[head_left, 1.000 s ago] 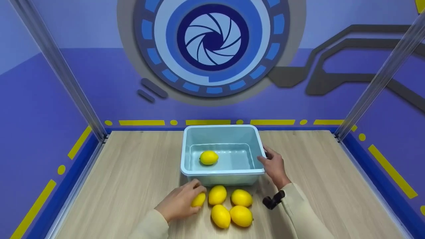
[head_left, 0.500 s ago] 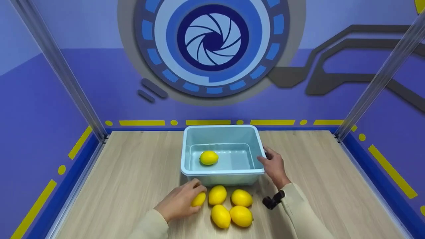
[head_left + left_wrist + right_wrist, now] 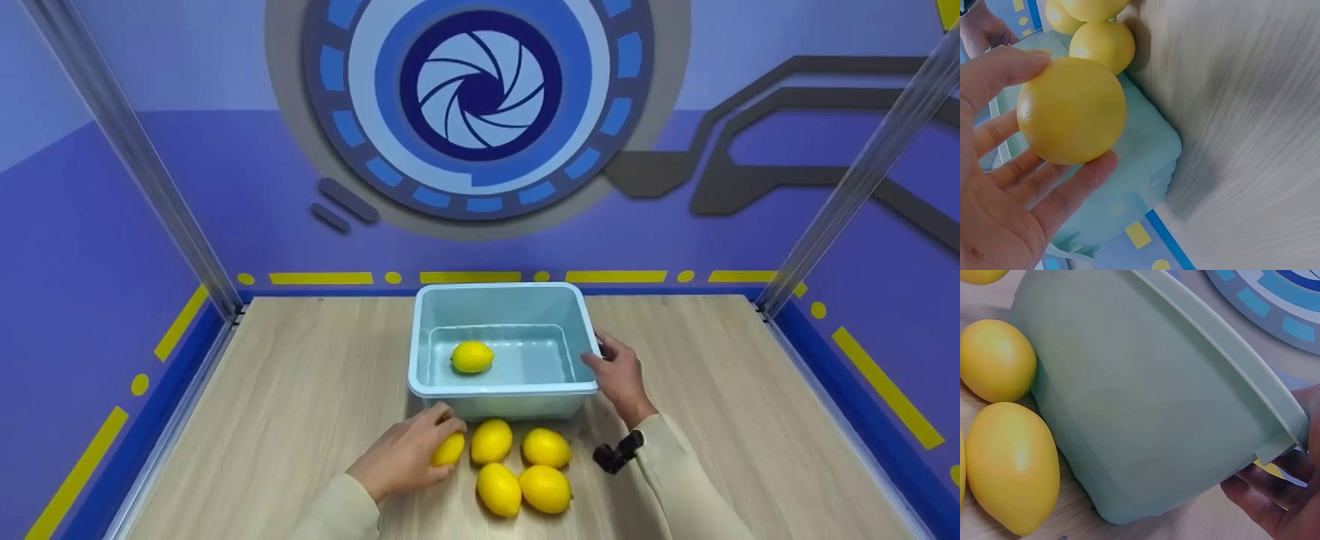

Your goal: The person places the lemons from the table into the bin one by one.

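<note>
A yellow lemon point(image 3: 1072, 111) is gripped between the thumb and fingers of my left hand point(image 3: 411, 454), just in front of a pale blue plastic bin point(image 3: 495, 409). In the head view my fingers cover part of this lemon. My right hand point(image 3: 621, 373) holds the bin by its right rim, thumb over the edge and fingers curled beneath the lip, as the right wrist view shows. One lemon point(image 3: 472, 357) lies inside the bin, left of its middle. Several more lemons, such as this front one point(image 3: 499, 489), sit in a cluster on the table beside my left hand.
The wood-grain table point(image 3: 300, 375) is walled in by blue-purple panels with yellow dashes. Metal posts point(image 3: 142, 142) stand at both back corners. A black device point(image 3: 619, 452) is strapped at the right wrist. The bin stands near the back wall.
</note>
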`<action>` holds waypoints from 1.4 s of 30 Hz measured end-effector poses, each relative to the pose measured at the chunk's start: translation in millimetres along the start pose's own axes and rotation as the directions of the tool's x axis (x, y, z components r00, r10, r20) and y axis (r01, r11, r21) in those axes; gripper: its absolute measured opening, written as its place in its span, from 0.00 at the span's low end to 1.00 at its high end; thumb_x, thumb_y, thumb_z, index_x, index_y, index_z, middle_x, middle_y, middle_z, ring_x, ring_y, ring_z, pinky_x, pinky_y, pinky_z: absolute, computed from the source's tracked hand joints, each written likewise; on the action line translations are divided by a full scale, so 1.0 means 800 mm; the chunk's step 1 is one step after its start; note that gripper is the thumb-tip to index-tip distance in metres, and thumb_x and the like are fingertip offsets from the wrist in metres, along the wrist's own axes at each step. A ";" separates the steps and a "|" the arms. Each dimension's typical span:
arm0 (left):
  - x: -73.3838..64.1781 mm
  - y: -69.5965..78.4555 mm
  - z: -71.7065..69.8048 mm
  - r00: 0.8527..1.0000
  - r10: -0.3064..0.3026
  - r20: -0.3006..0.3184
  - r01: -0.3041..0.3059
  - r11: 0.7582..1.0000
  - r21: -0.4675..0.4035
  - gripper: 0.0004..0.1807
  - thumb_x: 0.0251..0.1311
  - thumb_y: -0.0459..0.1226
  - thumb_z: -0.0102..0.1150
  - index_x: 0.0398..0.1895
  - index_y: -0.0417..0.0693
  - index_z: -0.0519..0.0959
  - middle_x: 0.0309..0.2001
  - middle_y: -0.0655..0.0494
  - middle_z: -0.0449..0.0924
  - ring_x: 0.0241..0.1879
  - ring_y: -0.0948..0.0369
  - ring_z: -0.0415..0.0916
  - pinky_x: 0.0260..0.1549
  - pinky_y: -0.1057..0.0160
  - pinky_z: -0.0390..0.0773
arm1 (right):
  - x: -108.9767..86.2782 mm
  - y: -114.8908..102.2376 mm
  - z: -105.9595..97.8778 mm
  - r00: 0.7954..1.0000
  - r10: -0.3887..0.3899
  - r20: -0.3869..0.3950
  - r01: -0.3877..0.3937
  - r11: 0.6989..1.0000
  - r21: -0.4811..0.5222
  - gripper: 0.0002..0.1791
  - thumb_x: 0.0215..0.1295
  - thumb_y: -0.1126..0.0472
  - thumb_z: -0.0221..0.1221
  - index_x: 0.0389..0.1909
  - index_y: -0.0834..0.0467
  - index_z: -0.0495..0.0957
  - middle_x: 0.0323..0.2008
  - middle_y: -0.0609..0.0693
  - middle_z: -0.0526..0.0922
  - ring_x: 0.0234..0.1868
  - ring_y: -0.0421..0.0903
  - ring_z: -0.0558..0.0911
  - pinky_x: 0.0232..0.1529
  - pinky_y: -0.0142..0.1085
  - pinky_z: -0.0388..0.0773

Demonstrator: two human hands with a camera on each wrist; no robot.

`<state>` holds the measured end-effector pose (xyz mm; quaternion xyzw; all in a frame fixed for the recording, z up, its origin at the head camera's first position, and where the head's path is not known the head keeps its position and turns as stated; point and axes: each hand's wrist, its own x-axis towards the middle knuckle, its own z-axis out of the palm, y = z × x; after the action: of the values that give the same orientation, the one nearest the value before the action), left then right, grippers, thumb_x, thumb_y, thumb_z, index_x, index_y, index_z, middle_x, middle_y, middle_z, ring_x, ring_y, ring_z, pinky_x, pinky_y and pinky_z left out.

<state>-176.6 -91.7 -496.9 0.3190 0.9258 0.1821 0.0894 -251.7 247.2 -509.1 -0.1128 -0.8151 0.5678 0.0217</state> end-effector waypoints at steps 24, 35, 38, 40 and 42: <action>-0.001 0.002 -0.010 1.000 0.021 -0.012 -0.020 1.000 0.008 0.23 0.57 0.43 0.65 0.57 0.62 0.75 0.53 0.60 0.70 0.44 0.64 0.70 0.46 0.63 0.80 | -0.001 0.002 0.001 1.000 -0.009 -0.011 0.010 1.000 0.019 0.31 0.67 0.64 0.56 0.71 0.57 0.62 0.67 0.62 0.69 0.66 0.57 0.71 0.65 0.50 0.70; 0.001 0.004 -0.013 0.999 0.024 -0.024 -0.023 0.999 0.027 0.24 0.57 0.43 0.66 0.58 0.60 0.75 0.54 0.59 0.71 0.45 0.64 0.70 0.47 0.63 0.79 | 0.001 0.001 0.000 1.000 -0.007 -0.004 0.007 1.000 0.025 0.32 0.67 0.64 0.55 0.72 0.57 0.61 0.67 0.63 0.68 0.66 0.57 0.71 0.65 0.51 0.70; 0.000 0.004 -0.013 0.999 0.024 -0.026 -0.023 0.999 0.027 0.24 0.56 0.43 0.66 0.58 0.61 0.75 0.54 0.59 0.71 0.45 0.64 0.70 0.48 0.63 0.79 | 0.001 0.001 0.000 1.000 -0.008 -0.004 0.008 1.000 0.020 0.33 0.67 0.65 0.55 0.72 0.57 0.60 0.67 0.63 0.69 0.66 0.57 0.71 0.65 0.51 0.70; 0.000 0.005 -0.014 0.999 0.027 -0.030 -0.027 0.999 0.026 0.24 0.56 0.43 0.66 0.58 0.61 0.75 0.54 0.59 0.71 0.45 0.64 0.70 0.47 0.64 0.79 | 0.001 0.001 0.000 1.000 -0.007 -0.003 0.007 1.000 0.018 0.33 0.66 0.65 0.55 0.72 0.56 0.60 0.67 0.63 0.69 0.66 0.57 0.71 0.65 0.51 0.70; -0.001 0.005 -0.014 0.999 0.033 -0.034 -0.032 0.999 0.025 0.24 0.56 0.43 0.66 0.57 0.60 0.75 0.53 0.60 0.71 0.45 0.64 0.70 0.47 0.64 0.79 | 0.001 0.001 0.000 1.000 -0.006 -0.002 0.006 1.000 0.014 0.33 0.67 0.65 0.55 0.72 0.56 0.60 0.67 0.63 0.68 0.67 0.57 0.71 0.66 0.51 0.69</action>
<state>-177.4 -92.5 -484.7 0.3318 0.9240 0.1778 0.0666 -252.5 247.2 -509.7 -0.1111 -0.8113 0.5734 0.0250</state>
